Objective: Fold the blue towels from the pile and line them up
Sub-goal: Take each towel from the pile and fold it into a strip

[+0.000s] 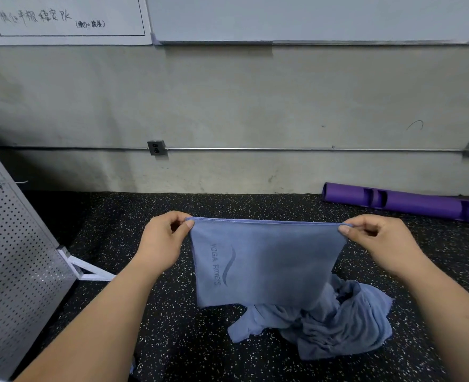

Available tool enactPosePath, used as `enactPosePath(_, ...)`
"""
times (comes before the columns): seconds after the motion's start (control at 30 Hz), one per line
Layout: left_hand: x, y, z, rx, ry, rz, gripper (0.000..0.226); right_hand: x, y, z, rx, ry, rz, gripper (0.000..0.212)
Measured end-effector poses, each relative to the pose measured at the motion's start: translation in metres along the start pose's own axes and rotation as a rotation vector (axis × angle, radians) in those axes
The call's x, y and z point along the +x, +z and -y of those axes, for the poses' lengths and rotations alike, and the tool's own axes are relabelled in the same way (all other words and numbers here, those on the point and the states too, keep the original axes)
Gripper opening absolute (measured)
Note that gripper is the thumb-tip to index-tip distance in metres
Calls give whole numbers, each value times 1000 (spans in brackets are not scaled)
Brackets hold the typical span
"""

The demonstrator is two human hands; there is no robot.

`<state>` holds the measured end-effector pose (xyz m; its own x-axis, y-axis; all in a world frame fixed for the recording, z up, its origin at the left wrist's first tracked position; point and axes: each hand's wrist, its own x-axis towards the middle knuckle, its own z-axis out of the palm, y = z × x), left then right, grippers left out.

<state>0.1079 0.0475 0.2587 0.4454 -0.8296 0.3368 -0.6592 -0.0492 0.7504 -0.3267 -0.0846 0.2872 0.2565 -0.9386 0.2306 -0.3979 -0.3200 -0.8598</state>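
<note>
A blue towel (266,260) with a "YOGA FITNESS" print hangs stretched flat in the air above the floor. My left hand (163,239) pinches its top left corner and my right hand (380,241) pinches its top right corner. Below and behind it, a crumpled pile of blue towels (335,323) lies on the dark speckled floor (150,326); the hanging towel hides part of the pile.
A perforated grey metal panel (13,257) with a white foot (87,271) stands at the left. A purple tube (404,201) lies along the grey wall (227,106) at the right. A conduit with an outlet box (156,148) runs along the wall.
</note>
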Motion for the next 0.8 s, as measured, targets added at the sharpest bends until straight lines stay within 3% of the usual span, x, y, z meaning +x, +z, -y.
enactPosePath(0.2,1,-1,-5,-58,2,-23,13,3,0,1,21,-27,-123,2)
enactPosePath(0.3,0,-1,-8,-65,15,-45,10,2,3,-1,-8,13,-79,4)
enactPosePath(0.43,1,-5,-16,-168,28,-160,9,4,3,4,70,-45,-271,3)
enactPosePath(0.57,0,-2,-9,-114,-1,-92,6,1,10,2,-208,-25,-165,7)
enactPosePath(0.67,1,-5,-11,-158,15,-168,5,3,8,9,-66,-77,-267,8)
enactPosePath(0.8,0,-4,-7,-139,-22,-127,4,2,13,3,-192,14,-170,10)
